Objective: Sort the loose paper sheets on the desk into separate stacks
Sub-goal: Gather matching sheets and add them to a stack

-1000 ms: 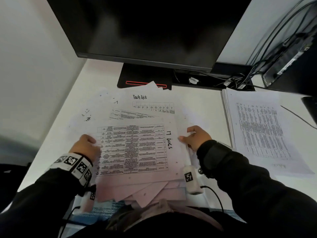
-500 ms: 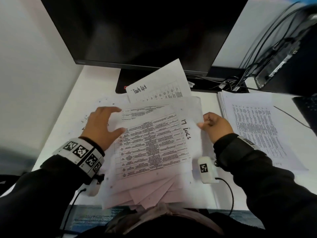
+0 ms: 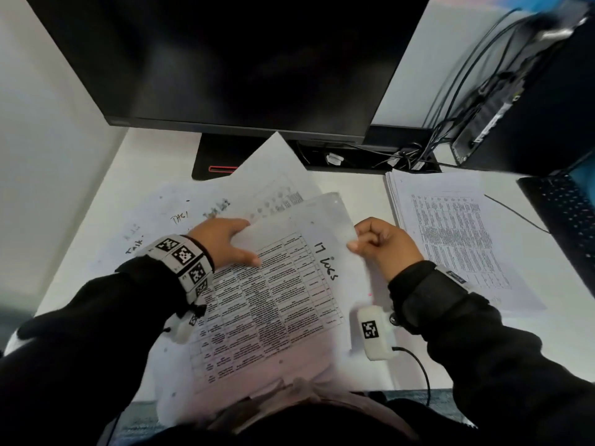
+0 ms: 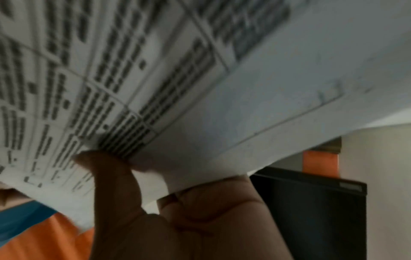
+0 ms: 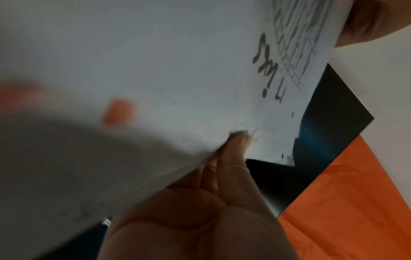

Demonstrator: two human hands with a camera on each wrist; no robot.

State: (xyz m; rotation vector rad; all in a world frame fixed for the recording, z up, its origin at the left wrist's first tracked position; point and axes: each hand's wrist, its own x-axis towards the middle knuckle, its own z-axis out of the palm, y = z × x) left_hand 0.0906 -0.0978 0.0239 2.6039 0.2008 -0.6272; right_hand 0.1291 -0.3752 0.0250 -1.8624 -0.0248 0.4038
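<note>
A bundle of printed table sheets (image 3: 277, 304), the top one hand-marked "17 Docs", is lifted off the white desk (image 3: 360, 188) and tilted toward me. My left hand (image 3: 240, 243) grips its left edge, thumb on top and fingers underneath; the left wrist view shows that thumb (image 4: 106, 167) pressed on the print. My right hand (image 3: 357, 244) pinches the right edge, as the right wrist view shows with its fingertips (image 5: 235, 146) on the paper (image 5: 155, 70). A "Task List" sheet (image 3: 273, 181) sticks up behind the bundle. Other loose sheets (image 3: 151, 226) lie on the desk at left.
A neat stack of printed sheets (image 3: 457, 239) lies on the desk at right. A dark monitor (image 3: 241, 59) on its stand (image 3: 219, 156) fills the back. Cables (image 3: 415, 156), a black computer box (image 3: 531, 107) and a keyboard (image 3: 570, 214) crowd the right side.
Both hands have lifted the bundle off the desk and tilted it. My left hand went from resting at the left edge to gripping it; the "Task List" sheet rose behind.
</note>
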